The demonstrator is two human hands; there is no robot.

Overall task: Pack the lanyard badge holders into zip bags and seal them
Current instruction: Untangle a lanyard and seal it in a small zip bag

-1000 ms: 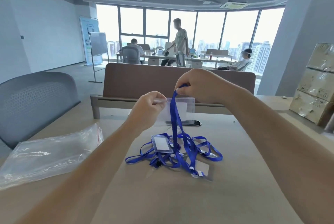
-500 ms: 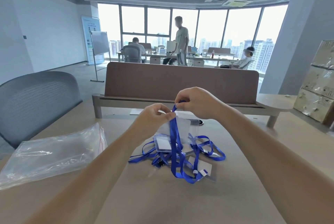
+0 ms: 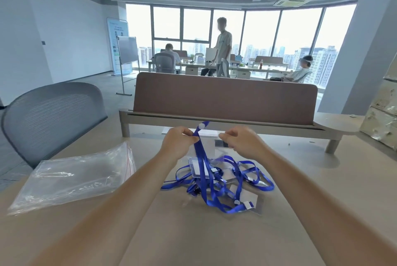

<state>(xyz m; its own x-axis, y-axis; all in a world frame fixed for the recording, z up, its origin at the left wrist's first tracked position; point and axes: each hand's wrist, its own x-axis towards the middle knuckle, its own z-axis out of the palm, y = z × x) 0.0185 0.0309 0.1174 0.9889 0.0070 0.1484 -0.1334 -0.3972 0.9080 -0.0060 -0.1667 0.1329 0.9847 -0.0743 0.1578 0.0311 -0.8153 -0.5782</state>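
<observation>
A clear badge holder with a white card hangs in the air between my hands. My left hand pinches its left top corner and my right hand pinches its right top corner. Its blue lanyard runs from above the holder down into a tangled pile of blue lanyards and badge holders on the table below. A stack of clear zip bags with red seal lines lies on the table to the left.
The beige table carries a brown divider panel across its far side. A grey mesh chair stands at the left. Wrapped cartons are stacked at the right edge. Three people are at desks far behind.
My hands came down and moved apart. The right hand left the lanyard strap and now pinches the holder's right corner; the holder is stretched between both hands.
</observation>
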